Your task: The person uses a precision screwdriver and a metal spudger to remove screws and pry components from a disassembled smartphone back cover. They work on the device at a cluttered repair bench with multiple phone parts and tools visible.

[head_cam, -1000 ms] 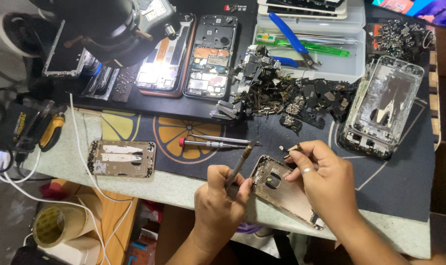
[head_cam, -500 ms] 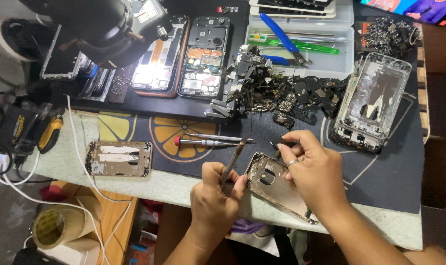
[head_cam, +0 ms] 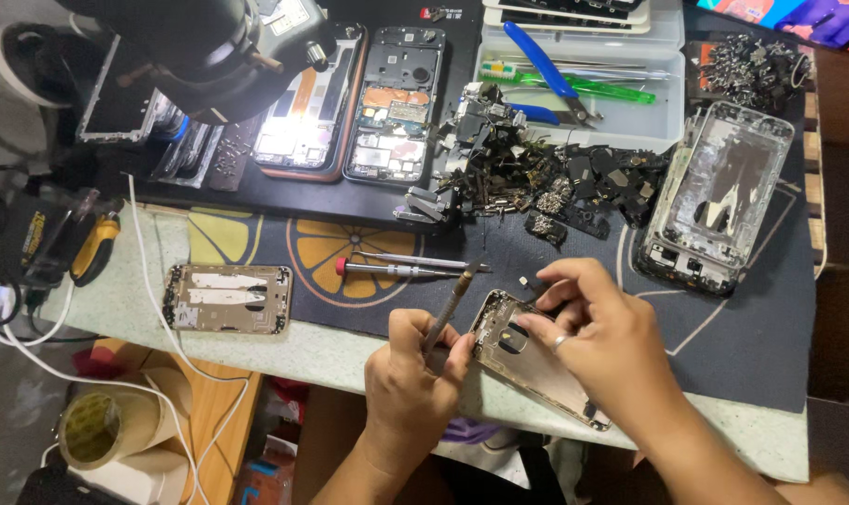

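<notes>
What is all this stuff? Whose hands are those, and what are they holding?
The picture comes from a camera worn on a person's head, looking down at their own two hands over a work table. The left hand grips a thin screwdriver like a pencil. The right hand steadies a gold phone frame at the table's edge. Another screwdriver with a red end lies on the dark mat. To the left rests a second gold frame. Farther back lie two opened phones, a pile of small dark parts, a silver phone frame and a tray with blue pliers.
</notes>
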